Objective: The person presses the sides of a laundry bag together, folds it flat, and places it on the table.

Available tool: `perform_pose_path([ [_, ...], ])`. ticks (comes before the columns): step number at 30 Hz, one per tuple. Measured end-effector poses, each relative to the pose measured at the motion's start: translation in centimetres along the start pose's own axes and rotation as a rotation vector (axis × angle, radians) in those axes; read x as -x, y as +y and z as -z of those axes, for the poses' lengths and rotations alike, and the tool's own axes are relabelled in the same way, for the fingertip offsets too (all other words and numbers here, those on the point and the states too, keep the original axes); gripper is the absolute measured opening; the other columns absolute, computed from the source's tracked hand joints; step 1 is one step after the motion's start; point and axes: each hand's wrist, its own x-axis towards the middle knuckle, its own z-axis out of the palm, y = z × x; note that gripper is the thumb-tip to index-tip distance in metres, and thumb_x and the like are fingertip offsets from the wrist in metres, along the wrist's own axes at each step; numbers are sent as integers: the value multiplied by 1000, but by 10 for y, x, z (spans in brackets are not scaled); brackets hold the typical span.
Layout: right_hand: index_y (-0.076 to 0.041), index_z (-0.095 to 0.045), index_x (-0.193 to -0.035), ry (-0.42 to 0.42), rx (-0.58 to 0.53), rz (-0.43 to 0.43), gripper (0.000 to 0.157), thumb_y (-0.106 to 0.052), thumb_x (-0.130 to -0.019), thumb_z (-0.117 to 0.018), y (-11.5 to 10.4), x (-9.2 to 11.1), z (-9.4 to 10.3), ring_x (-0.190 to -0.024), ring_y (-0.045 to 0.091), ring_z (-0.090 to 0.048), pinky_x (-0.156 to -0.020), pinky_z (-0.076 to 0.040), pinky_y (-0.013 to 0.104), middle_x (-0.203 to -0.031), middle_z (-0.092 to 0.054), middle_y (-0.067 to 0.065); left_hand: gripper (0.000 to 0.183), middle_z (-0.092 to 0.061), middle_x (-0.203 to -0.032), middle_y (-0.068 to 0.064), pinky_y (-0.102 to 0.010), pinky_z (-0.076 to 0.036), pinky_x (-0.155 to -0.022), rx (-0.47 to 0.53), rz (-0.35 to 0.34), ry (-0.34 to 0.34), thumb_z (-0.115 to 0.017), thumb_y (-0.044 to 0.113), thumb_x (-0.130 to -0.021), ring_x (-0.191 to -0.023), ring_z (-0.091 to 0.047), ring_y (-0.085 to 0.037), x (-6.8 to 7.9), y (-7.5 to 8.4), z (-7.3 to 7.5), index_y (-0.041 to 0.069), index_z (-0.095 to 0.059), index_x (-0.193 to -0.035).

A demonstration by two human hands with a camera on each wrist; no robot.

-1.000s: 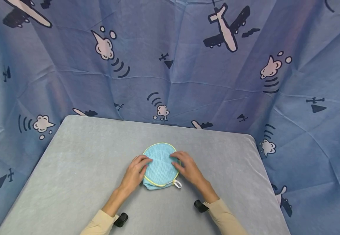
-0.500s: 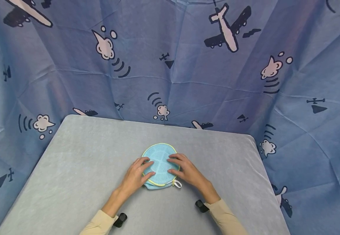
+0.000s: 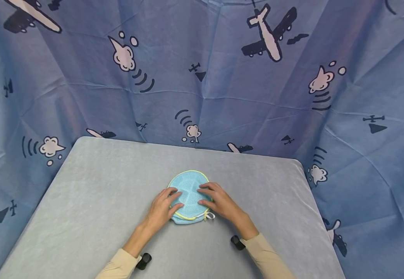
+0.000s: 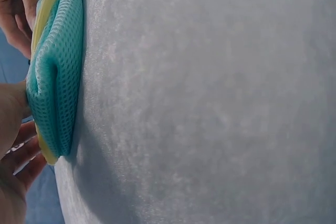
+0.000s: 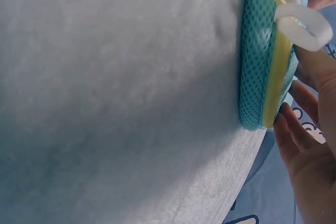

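Note:
A round, flattened mesh laundry bag (image 3: 189,182) in light blue with yellow trim lies on the table. My left hand (image 3: 158,209) rests its spread fingertips on the bag's left side. On the opposite side, the fingertips of my right hand (image 3: 222,201) touch the top, fingers also apart. From the left wrist view the bag's mesh side (image 4: 65,66) looks folded and puffy, lying low on the cloth. A yellow zipper band (image 5: 278,72) runs along its edge in the right wrist view, with a white loop (image 5: 294,34) sticking out near it.
The table has a grey cloth (image 3: 118,174) on it. Behind and beside it hangs a blue curtain (image 3: 167,58) printed with planes and clouds. A black wrist device (image 3: 143,261) sits by the left sleeve (image 3: 119,265), and another (image 3: 237,243) by the right.
Over the last second both hands have settled further onto the bag's top, and the left fingers have spread apart. In the last half second the bag has shifted very slightly left.

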Motion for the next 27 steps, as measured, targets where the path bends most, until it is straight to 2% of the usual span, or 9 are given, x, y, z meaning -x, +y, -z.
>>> perform_pose_path([
  [6,-2,-68,-132,-49,1,-29,43,-23,-95,-76,0,-5,-1,-133,33,-51,-110,-43,49,-138,-59,14,43,-64,-120,-17,-46,-53,-89,3,10,-16,-87,14,-83,-107,-63,-32,-1,-3,0,-3,-72,-120],
  [12,-1,-65,-136,-66,15,-20,45,-23,-98,-72,1,-4,-2,-135,34,-48,-111,-42,50,-141,-55,15,43,-64,-121,-17,-47,-52,-89,-21,-8,-23,-85,16,-85,-106,-62,-32,-3,-7,-2,-3,-72,-121],
  [17,-2,-63,-137,-5,0,29,44,-23,-99,-70,3,-1,-2,-135,32,-48,-110,-43,50,-142,-54,15,41,-63,-122,-18,-48,-51,-89,-28,-33,-5,-83,15,-87,-107,-60,-32,-3,-7,1,-3,-71,-122],
  [22,-2,-64,-134,98,-10,88,41,-18,-97,-74,3,1,-1,-131,30,-52,-107,-46,48,-138,-58,15,34,-66,-118,-17,-48,-50,-89,18,-61,79,-81,7,-88,-103,-61,-31,-6,-6,3,-3,-71,-118],
  [27,-2,-66,-128,198,3,108,35,-11,-95,-75,2,-1,4,-122,25,-58,-101,-51,41,-129,-62,10,27,-68,-106,-13,-44,-52,-84,40,-70,171,-81,2,-86,-96,-64,-30,-12,-7,6,-4,-73,-112],
])
